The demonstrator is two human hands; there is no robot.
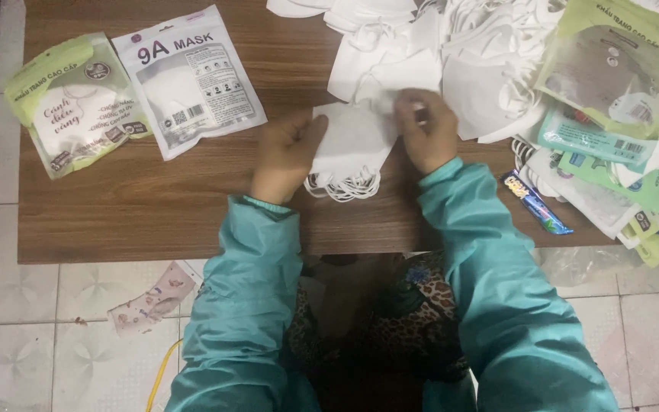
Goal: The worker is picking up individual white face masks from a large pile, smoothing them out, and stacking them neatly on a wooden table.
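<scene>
hidden/cut off: the pile of loose white masks (459,53) runs off the top edge, count unreadable. the heap of flat packets (634,152) at far right is cut by the frame edge and overlaps itself, so single packets are hard to separate. fingertips of both hands are partly hidden by the mask stack, lower body dark under the table edge.

containers: green-white pouch (74,103) and white pouch (188,80) lie side by side on the wooden table (131,206), top left, well apart from the hands. each shows a white mask shape through its front; whether sealed, cannot tell.

hands: left hand (284,152) grips the left edge of a stack of folded white masks (352,145), thumb on top. right hand (425,130) pinches the stack's upper right corner, fingers curled closed on it. the stack sits at table centre between both hands, ear loops hanging off its lower edge toward the person. teal sleeves (497,290) on both arms. a small blue wrapped bar (535,202) lies just right of the right forearm.
</scene>
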